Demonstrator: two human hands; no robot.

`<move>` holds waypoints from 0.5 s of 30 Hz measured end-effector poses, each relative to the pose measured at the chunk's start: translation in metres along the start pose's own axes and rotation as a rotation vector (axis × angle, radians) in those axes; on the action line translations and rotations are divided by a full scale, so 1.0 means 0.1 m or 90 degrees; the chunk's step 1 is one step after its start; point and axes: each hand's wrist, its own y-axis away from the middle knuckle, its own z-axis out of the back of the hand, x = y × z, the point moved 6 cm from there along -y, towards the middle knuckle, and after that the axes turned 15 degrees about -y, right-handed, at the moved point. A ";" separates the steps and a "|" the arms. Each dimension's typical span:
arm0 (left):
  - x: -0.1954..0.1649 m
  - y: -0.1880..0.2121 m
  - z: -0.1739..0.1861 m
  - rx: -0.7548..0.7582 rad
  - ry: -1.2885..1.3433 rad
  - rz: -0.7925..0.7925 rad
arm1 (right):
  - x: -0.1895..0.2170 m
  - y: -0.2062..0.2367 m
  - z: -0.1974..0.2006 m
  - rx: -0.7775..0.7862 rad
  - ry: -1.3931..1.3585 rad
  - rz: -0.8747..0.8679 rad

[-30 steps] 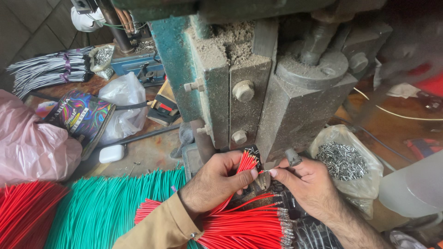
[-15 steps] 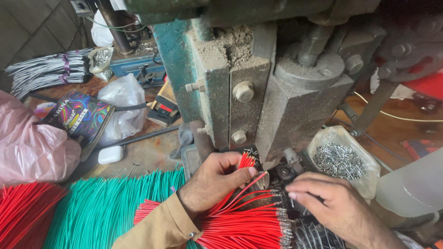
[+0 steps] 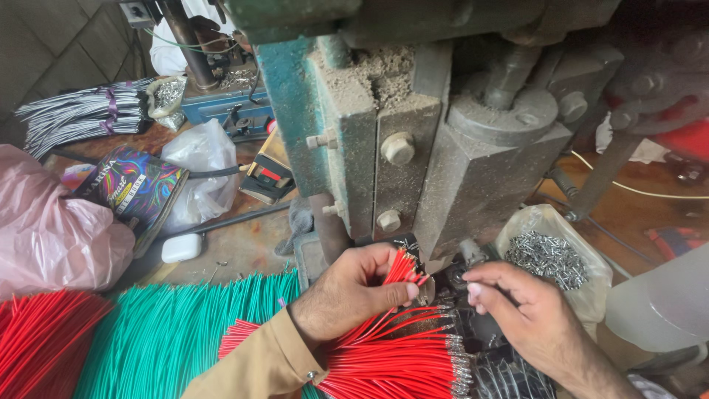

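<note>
Head view: the press (image 3: 443, 140) fills the top, its upper part cut off, and the die between the hands is dark and hard to read. Left hand (image 3: 354, 292) has its fingers pinched shut on a few red wires (image 3: 402, 270), tips pointing up-right toward the die, long axis running down-left. Right hand (image 3: 517, 310) hovers beside, fingers loosely curled; holding anything, cannot tell. More red wires fan below. Cluttered, grimy counter (image 3: 236, 247); green wires (image 3: 170, 332) lie left.

Clutter lying around the bench (image 3: 244, 247)

A pink plastic bag (image 3: 52, 240) is slumping at the left; green wires (image 3: 170, 332) are fanning out beside it; a colourful tin (image 3: 136, 188) is leaning against a white bag (image 3: 199, 166); grey wire bundles (image 3: 85, 118) are resting behind.
</note>
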 end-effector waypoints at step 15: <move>0.05 0.01 0.04 -0.027 -0.009 0.033 | -0.07 -0.25 -0.29 0.031 -0.030 0.066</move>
